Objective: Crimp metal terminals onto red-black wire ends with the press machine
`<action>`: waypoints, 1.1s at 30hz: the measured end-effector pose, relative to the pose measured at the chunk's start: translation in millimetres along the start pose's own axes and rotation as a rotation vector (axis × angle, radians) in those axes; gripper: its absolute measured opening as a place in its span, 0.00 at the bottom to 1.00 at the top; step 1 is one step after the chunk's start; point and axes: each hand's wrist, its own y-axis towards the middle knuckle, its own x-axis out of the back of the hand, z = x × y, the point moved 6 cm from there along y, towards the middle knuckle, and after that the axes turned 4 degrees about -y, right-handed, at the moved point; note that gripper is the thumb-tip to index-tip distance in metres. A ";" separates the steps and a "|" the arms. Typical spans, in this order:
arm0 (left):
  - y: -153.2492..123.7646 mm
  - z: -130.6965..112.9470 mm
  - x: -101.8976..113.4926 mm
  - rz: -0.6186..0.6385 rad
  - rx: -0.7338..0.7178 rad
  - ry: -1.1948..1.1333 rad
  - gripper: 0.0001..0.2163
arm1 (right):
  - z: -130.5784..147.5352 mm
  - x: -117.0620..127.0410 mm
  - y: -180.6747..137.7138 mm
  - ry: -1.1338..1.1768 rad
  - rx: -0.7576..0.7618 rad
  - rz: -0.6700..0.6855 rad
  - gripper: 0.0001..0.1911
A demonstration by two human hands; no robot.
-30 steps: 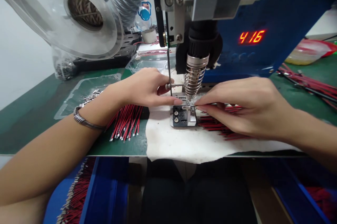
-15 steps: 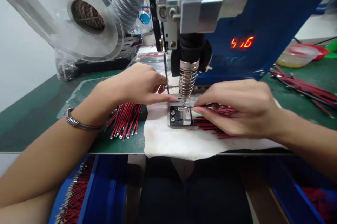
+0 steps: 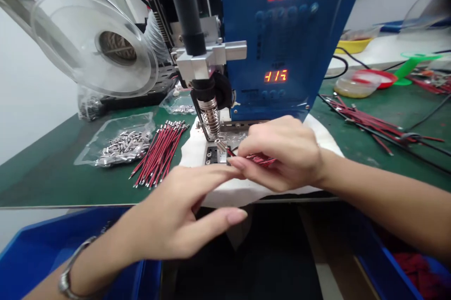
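Note:
My right hand (image 3: pixel 282 152) is closed around a bunch of short red wires (image 3: pixel 260 160) in front of the metal fixture (image 3: pixel 214 153), under the soldering iron tip (image 3: pixel 211 119) of the blue machine (image 3: pixel 282 36). One wire end with a metal ferrule (image 3: pixel 221 145) points toward the fixture. My left hand (image 3: pixel 176 217) hovers low and near, its fingers stretched out, the index fingertip touching my right hand's fingertips. It holds nothing that I can see. A white cloth (image 3: pixel 246 187) lies under the fixture.
A row of finished red wires (image 3: pixel 158 152) and a bag of metal ferrules (image 3: pixel 120 145) lie on the green mat at left. A clear solder reel (image 3: pixel 102 46) stands above them. More red wires (image 3: pixel 366 119) lie at right. Blue bins (image 3: pixel 42 253) sit below the table edge.
My left hand has pulled back from the fixture toward me and opened. The view has tilted up and back, showing the machine's upper display. My right hand still grips the wires near the fixture.

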 end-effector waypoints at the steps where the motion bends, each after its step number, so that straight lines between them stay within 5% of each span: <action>1: -2.3 -3.9 -7.2 -0.046 0.015 -0.042 0.16 | -0.1 -1.3 -1.1 0.018 0.008 -0.012 0.08; 8: 3.7 -1.9 -25.3 -0.359 0.186 -0.216 0.05 | -1.6 -7.3 -6.3 0.139 0.019 -0.014 0.08; 20: -4.8 5.6 -36.2 -0.464 0.185 -0.287 0.10 | 7.2 -14.5 -7.1 0.179 0.076 0.067 0.07; 25: -8.1 1.9 -33.8 -0.519 0.127 -0.312 0.04 | 7.0 -11.1 -6.9 0.192 0.091 0.067 0.07; 30: -31.7 8.3 -38.2 -0.524 0.177 -0.400 0.05 | 6.8 -9.4 -3.9 0.125 0.100 0.126 0.08; 33: -76.5 26.2 -35.4 -0.633 0.272 -0.362 0.07 | 9.0 -8.7 -2.0 0.059 0.125 0.124 0.13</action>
